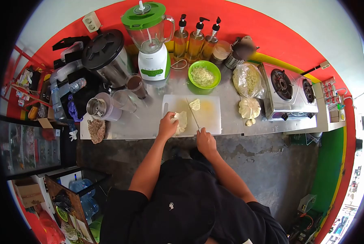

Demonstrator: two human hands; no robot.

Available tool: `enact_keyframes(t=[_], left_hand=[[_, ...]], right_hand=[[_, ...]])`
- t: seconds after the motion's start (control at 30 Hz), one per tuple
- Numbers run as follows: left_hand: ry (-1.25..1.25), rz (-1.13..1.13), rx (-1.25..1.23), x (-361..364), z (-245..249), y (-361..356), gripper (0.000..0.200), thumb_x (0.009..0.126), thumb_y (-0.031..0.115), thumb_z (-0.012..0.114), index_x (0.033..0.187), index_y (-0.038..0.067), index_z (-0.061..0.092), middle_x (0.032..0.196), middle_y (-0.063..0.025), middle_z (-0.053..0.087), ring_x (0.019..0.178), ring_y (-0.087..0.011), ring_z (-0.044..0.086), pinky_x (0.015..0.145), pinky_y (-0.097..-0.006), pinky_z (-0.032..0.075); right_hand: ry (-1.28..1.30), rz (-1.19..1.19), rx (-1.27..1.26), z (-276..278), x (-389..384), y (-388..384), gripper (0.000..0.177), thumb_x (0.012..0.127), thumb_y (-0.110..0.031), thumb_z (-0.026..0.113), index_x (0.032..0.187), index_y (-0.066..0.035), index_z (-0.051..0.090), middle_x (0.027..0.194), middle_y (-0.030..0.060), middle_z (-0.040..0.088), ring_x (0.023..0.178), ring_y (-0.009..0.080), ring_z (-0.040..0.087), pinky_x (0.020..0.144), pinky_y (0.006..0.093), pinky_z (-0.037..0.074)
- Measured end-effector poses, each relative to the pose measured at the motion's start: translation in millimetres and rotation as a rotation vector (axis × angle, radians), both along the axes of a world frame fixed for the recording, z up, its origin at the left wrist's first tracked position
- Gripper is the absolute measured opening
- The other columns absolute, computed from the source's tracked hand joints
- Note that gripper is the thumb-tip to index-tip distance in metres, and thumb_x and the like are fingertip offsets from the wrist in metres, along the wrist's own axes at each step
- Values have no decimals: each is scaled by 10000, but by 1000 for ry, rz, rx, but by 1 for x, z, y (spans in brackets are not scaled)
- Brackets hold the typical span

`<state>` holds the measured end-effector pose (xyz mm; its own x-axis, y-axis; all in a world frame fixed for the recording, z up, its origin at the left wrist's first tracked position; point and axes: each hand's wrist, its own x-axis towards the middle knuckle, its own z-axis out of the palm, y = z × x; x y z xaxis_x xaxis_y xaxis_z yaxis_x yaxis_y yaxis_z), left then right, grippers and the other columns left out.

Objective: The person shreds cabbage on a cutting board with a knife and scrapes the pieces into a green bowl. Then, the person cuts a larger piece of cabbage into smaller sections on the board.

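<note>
On the white cutting board [211,124] lies a pale cabbage piece [181,123], with my left hand [168,125] closed on its left edge. My right hand [206,141] is wrapped round the handle of a knife [193,115], whose blade points up and left across the board, just right of that piece. A smaller cabbage piece [195,105] sits beside the blade near the board's top. Behind the board stands a green bowl [216,80] holding shredded cabbage [202,76].
To the right are a clear bag of shreds [250,81], a cabbage [249,108] and a gas stove [291,107]. Behind stand a green-lidded blender [152,61] and pump bottles [195,44]. A brown glass [136,86] and cups [108,107] are at the left.
</note>
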<state>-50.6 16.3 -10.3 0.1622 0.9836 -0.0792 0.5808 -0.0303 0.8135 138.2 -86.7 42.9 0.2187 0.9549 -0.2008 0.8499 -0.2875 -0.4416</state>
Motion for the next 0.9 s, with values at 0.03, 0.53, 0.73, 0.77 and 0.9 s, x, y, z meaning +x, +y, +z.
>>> enact_keyframes(t=[0.03,0.53,0.73,0.77,0.9], left_hand=[[-108,73,-69,2,4,-2,374,854,125,700,1199,48,580,960,-141,696,887,-280,678,801,-371,522],[72,114,108,41,16,-2,392,831,87,704,1213,161,658,1220,-143,546,1014,-351,590,871,-453,513],[336,-26,349,46,27,-7,383,784,62,722,1165,101,705,1347,-103,510,1183,-368,484,959,-438,469],[364,-46,416,45,29,-8,374,783,59,721,1155,102,709,1360,-83,517,1188,-354,485,965,-438,457],[390,-160,402,38,14,-2,349,808,47,686,1151,105,705,1330,-40,563,1185,-319,505,947,-429,452]], right_hand=[[9,-3,12,-4,-1,3,342,1007,-327,518,957,12,528,780,295,668,748,504,660,697,590,533],[-12,-45,61,21,-6,-6,353,996,-364,514,935,-20,563,760,278,673,725,499,660,684,596,522],[-113,62,29,19,-11,-3,333,995,-353,530,948,-26,571,738,241,686,683,442,688,640,550,549],[-113,58,28,18,-9,-2,333,995,-353,530,948,-26,571,738,241,686,683,442,688,640,550,549],[-168,122,2,24,-5,-5,333,1000,-347,529,957,-20,568,744,234,691,688,418,698,631,526,557]])
